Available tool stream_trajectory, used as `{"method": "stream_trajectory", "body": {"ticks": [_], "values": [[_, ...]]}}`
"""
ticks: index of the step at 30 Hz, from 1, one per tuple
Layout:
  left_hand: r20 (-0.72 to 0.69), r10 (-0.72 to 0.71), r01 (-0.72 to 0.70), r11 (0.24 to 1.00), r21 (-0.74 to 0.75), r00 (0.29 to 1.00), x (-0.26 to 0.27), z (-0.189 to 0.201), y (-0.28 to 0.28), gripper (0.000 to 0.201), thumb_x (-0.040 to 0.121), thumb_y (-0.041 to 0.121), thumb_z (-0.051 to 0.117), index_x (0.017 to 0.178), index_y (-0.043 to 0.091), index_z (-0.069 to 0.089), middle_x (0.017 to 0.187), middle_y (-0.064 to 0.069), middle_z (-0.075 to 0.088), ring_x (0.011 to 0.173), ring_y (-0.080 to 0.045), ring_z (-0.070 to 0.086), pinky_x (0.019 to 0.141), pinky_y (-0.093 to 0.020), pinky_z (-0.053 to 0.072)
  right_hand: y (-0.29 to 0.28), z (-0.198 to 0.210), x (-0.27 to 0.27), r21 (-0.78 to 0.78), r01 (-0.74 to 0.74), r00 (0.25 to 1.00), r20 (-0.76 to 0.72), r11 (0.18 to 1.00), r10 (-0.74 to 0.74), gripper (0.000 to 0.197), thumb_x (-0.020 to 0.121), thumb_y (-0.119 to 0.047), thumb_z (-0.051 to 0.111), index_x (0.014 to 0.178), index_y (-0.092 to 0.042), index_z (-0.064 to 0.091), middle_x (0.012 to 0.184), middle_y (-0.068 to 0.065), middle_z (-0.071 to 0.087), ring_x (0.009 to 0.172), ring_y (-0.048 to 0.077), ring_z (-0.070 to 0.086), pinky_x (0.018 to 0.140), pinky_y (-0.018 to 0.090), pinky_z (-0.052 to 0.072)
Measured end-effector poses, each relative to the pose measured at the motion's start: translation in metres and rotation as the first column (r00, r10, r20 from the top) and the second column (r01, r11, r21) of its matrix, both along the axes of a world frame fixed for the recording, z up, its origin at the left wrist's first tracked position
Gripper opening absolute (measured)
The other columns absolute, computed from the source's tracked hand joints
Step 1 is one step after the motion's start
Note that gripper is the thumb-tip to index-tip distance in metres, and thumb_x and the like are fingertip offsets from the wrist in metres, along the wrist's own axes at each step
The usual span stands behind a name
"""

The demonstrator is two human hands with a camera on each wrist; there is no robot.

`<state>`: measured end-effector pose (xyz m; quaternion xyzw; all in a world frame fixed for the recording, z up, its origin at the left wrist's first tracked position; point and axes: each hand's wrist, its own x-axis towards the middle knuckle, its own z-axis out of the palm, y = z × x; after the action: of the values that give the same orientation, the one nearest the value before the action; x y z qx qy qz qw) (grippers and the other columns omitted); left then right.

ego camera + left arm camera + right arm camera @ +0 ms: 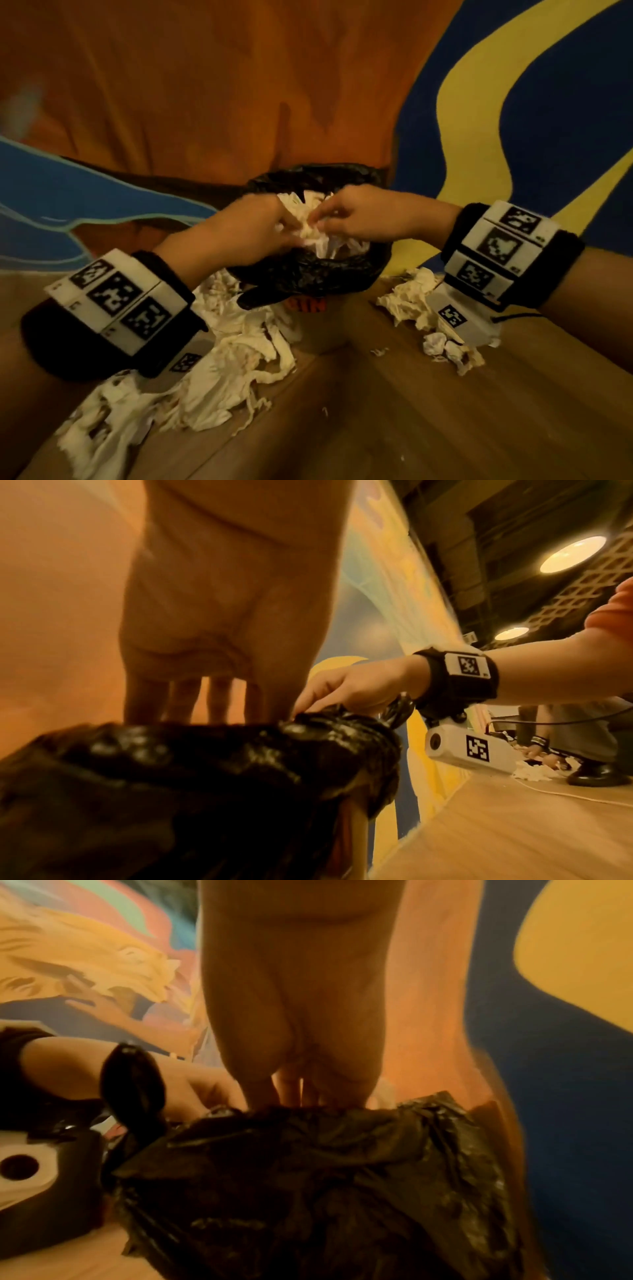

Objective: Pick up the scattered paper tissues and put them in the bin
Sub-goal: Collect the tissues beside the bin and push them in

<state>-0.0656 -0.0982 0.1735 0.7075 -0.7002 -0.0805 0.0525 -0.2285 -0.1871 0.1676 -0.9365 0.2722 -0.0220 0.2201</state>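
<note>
A bin lined with a black bag (308, 274) stands on the wooden floor against the painted wall. Both hands meet over its mouth. My left hand (286, 228) grips a crumpled wad of white tissues (317, 236), and my right hand (320, 221) pinches the same wad from the other side. More tissues (308, 202) fill the bin behind it. In the left wrist view my left hand (219, 707) reaches down behind the bag's rim (240, 737), its fingertips hidden. In the right wrist view my right hand (298, 1093) dips behind the bag (325, 1164).
Scattered tissues lie in a large heap on the floor at the left (233, 359) and a smaller heap at the right (411, 305). Tiny scraps (378, 351) dot the boards. Another person crouches far right (582, 739), near a thin cable (565, 795).
</note>
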Motion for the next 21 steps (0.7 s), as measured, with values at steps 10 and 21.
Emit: {"method": "stream_trajectory", "body": {"ticks": [10,21], "values": [[0.034,-0.126,0.099,0.895,0.436,0.991,0.015,-0.018,-0.022,0.038,0.102,0.033,0.034,0.120,0.017,0.064,0.122,-0.003,0.061,0.107,-0.021,0.054,0.091,-0.033,0.042,0.000,-0.005,0.052,0.085,-0.152,0.773,-0.610,0.985,0.172,0.039,0.104,-0.021,0.032,0.141,-0.015,0.043,0.136,0.006,0.050,0.103,0.018,0.047,0.087,0.022,0.042],[-0.043,0.004,-0.013,0.979,-0.206,0.999,0.000,0.008,-0.014,0.023,0.095,0.038,0.049,0.110,0.027,0.063,0.104,0.000,0.058,0.093,-0.022,0.056,0.079,-0.040,0.050,-0.020,0.033,0.001,-0.130,-0.151,0.966,-0.232,0.980,0.118,0.025,0.098,-0.034,0.050,0.120,-0.028,0.061,0.128,0.000,0.049,0.114,0.016,0.046,0.093,0.027,0.040]]}}
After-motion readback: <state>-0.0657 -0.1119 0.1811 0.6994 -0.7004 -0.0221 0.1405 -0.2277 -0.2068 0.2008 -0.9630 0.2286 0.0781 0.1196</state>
